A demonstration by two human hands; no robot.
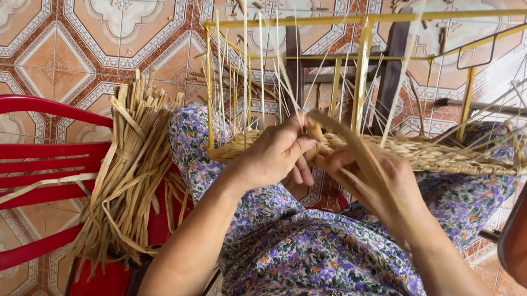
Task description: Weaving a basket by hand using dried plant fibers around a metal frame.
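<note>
Both grips, left hand (274, 154) and right hand (374, 179), clenched on upward-left slanting straw strand (343, 133).

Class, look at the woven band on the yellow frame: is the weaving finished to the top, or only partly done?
Partly done. The woven band covers only the bottom of the yellow frame; bare upright strands stand above it.

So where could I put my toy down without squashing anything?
The patterned tile floor beyond the red chair is bare. The chair's near end holds a straw bundle. Both hands and the woven strip on the yellow frame crowd the lap.
</note>
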